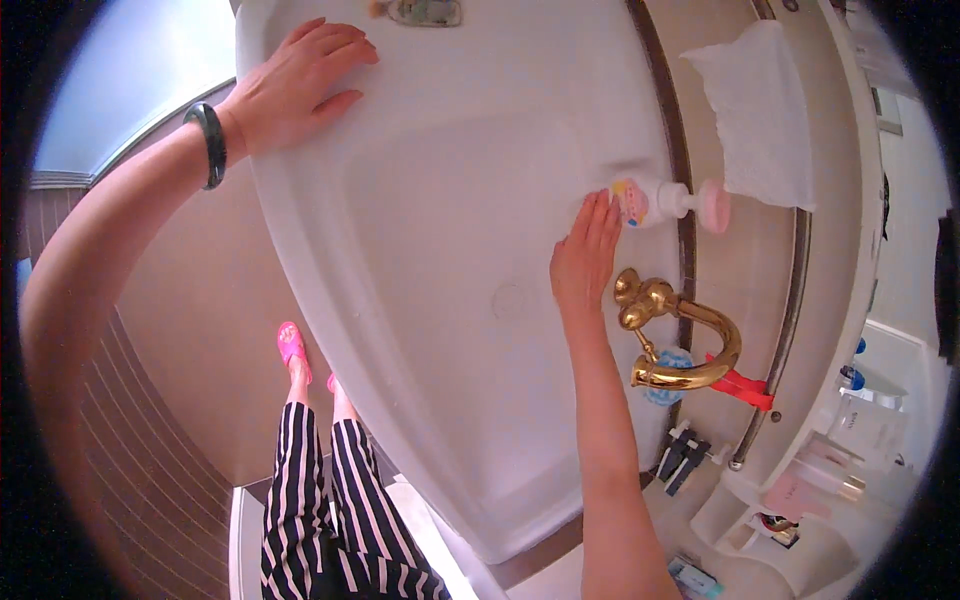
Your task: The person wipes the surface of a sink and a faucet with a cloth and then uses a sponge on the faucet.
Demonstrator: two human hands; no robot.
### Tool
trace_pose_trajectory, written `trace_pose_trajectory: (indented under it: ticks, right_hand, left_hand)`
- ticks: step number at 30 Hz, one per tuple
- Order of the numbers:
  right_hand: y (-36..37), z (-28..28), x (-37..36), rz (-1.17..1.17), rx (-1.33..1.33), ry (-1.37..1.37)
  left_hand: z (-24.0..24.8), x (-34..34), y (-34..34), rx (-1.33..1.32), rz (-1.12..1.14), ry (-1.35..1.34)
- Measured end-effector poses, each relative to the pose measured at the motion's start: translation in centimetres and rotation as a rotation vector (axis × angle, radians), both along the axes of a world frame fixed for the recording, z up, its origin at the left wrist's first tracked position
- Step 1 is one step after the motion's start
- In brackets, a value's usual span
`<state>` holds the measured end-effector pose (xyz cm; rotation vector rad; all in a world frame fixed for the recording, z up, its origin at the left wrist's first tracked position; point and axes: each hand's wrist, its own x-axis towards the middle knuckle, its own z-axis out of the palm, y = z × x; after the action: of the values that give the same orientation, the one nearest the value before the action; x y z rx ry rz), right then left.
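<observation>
Right forearm, close to lens, runs up to right hand: fingers straight, pressed together, tips at the label of a pink-topped pump bottle. Bottle is at the right edge of the white washbasin, just past the brass faucet. Left hand, thumb spread from fingers, rests at the basin's upper-left corner. Progress, judged: right hand at bottle; lift or pump press not yet done. Right thumb unclear, so cannot tell whether bottle is pinched; true tilt also uncertain. Small bottle cut off at top; blue item behind faucet partly hidden, kind unreadable
</observation>
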<state>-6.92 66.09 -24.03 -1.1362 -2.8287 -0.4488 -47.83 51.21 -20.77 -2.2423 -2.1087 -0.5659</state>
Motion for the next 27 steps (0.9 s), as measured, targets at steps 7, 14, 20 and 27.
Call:
trace_pose_trajectory:
  ticks: [7,14,20,27]
  right_hand:
    - [0.1,0.2,-0.8,0.016,-0.009,-0.005]
    - [-6.3,-2.1,8.7,-0.293,-0.064,-0.081]
    - [-2.4,-1.2,3.2,-0.403,-0.042,0.070]
    - [-6.0,-2.0,6.6,-0.440,-0.018,-0.010]
  left_hand:
    - [0.3,0.0,-0.2,-0.035,-0.024,0.024]
    - [0.4,-0.1,-0.2,-0.040,-0.015,0.014]
    - [-1.1,-0.5,0.0,-0.049,-0.038,0.105]
    - [-0.6,-0.8,-0.4,-0.066,-0.018,0.091]
